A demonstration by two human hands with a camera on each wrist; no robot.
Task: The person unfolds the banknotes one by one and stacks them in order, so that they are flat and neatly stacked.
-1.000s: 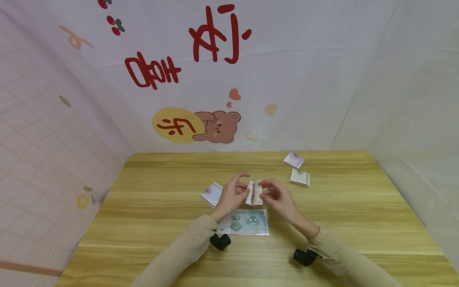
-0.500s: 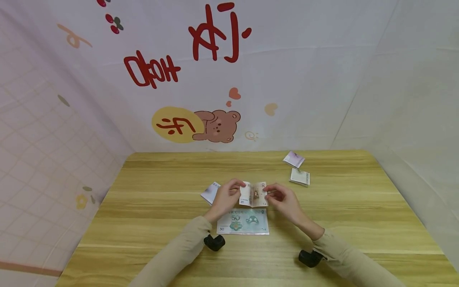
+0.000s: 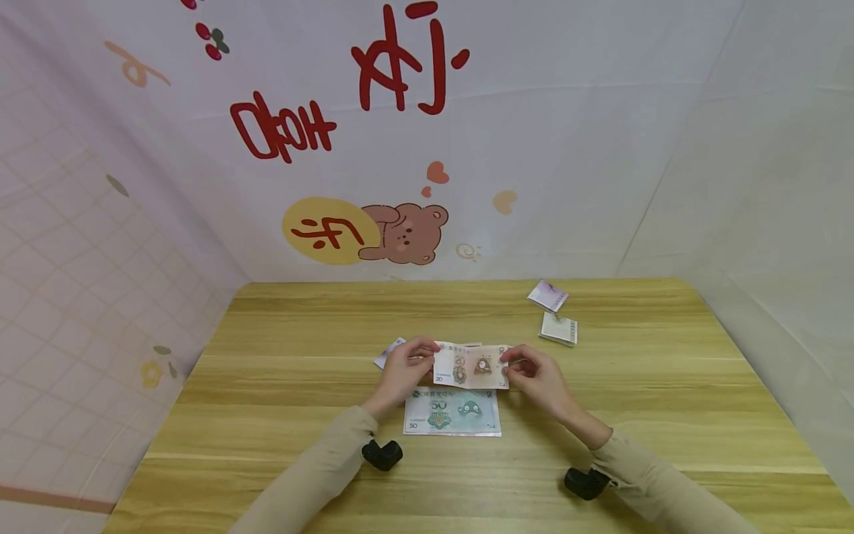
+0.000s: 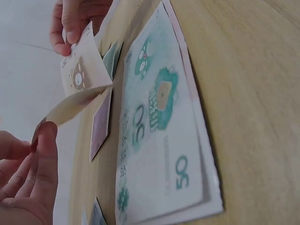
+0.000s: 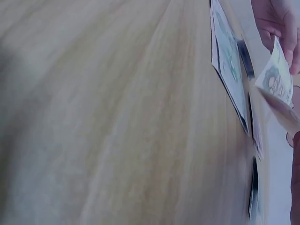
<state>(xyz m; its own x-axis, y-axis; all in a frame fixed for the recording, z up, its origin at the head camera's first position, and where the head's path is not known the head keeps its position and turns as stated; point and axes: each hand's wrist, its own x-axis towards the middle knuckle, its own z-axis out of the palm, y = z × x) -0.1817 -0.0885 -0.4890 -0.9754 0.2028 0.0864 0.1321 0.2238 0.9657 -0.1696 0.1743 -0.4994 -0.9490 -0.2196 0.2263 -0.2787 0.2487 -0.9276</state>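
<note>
A brownish 20 play banknote (image 3: 471, 366) with a crease down its middle is held spread between both hands above the table. My left hand (image 3: 407, 372) pinches its left end between thumb and fingers. At the other end my right hand (image 3: 542, 380) pinches the note's edge. The left wrist view shows the held note (image 4: 82, 77) still bent along the crease. Just below it on the table lies a green 50 banknote (image 3: 452, 415), flat, with another paper edge (image 4: 211, 187) showing beneath it. Partly behind my left hand is a folded bluish note (image 3: 385, 356).
Two folded notes lie at the back right: a purple one (image 3: 548, 296) and a pale greenish one (image 3: 558, 329). A thin paper edge shows just behind the held note. The wooden table (image 3: 640, 415) meets a printed white cloth (image 3: 567, 185) at the back.
The 20 banknote has been unfolded from a narrow fold to nearly flat. My left hand has moved left and my right hand slightly right, drawing its ends apart.
</note>
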